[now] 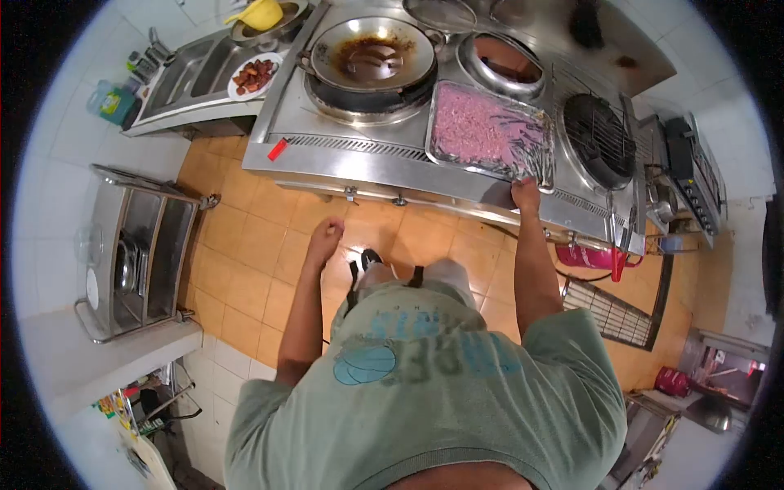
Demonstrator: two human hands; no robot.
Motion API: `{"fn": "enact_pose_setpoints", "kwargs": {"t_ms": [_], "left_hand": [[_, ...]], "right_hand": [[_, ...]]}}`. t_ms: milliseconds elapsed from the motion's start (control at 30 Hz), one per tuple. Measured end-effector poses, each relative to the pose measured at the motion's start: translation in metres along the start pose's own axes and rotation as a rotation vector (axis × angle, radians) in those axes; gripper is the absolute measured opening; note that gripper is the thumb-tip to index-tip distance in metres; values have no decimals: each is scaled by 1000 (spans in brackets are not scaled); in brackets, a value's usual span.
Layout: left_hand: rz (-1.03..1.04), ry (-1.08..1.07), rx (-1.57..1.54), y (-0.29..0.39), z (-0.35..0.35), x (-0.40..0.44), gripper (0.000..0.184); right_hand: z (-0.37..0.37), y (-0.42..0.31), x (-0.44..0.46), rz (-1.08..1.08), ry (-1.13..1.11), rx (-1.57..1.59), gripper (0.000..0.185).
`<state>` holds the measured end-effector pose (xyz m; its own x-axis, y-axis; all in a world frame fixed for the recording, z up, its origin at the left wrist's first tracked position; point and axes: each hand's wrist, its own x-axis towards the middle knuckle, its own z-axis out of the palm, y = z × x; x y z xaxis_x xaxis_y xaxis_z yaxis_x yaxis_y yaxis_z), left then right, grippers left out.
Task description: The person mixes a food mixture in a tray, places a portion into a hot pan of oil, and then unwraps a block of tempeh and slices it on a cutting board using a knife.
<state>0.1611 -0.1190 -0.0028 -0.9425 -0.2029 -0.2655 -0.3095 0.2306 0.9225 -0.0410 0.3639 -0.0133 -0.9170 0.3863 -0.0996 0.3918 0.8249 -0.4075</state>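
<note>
My right hand (525,194) is closed at the front edge of a metal tray (431,137) of pink minced food (474,122), where loose plastic wrap (535,155) bunches up. The wrap covers the tray's right part. What the fingers pinch is too small to make out. My left hand (329,235) hangs over the tiled floor, fingers curled, touching nothing. Left of the tray, a wok (371,53) with brown liquid rests on a burner. Behind the tray stands a round metal pot (500,67).
A sink counter (188,77) at the upper left bears a white plate (276,64) of browned pieces. A grated burner (600,139) lies right of the tray. A metal trolley (159,253) stands at the left. A pink gas cylinder (584,257) lies below the stove's right side.
</note>
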Motion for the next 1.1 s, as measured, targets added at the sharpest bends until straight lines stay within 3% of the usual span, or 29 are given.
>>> {"fn": "enact_pose_setpoints", "kwargs": {"t_ms": [167,333,467,567,667,733,800,833,900,1067,1100], "left_hand": [[73,-167,-34,70,23,67,15],[12,-285,-116,81,62,92,17],[-29,-254,-97,93,91,109,17],[-46,-165,-124,116,119,120,17],[-6,-126,-106,132,144,138,18],[36,-94,-35,136,160,152,23],[-6,-65,107,129,173,163,25],[113,-7,100,112,181,168,31],[47,8,76,108,194,174,32],[-23,38,77,130,199,164,37],[-67,-26,117,108,196,170,45]], "right_hand": [[-12,-17,-11,-146,42,23,23],[-20,-16,-1,-221,186,121,22],[-33,-6,35,-283,263,59,23],[-49,-17,56,-299,193,-62,24],[-20,-19,69,-416,92,-31,22],[10,-20,64,-484,-152,-102,34],[-16,-49,37,-679,-234,-6,37],[-26,-53,32,-715,-270,-13,38],[-41,-60,35,-788,-341,-29,40],[-54,-59,90,-737,-209,-7,42],[-52,-61,108,-726,-184,-25,42]]}}
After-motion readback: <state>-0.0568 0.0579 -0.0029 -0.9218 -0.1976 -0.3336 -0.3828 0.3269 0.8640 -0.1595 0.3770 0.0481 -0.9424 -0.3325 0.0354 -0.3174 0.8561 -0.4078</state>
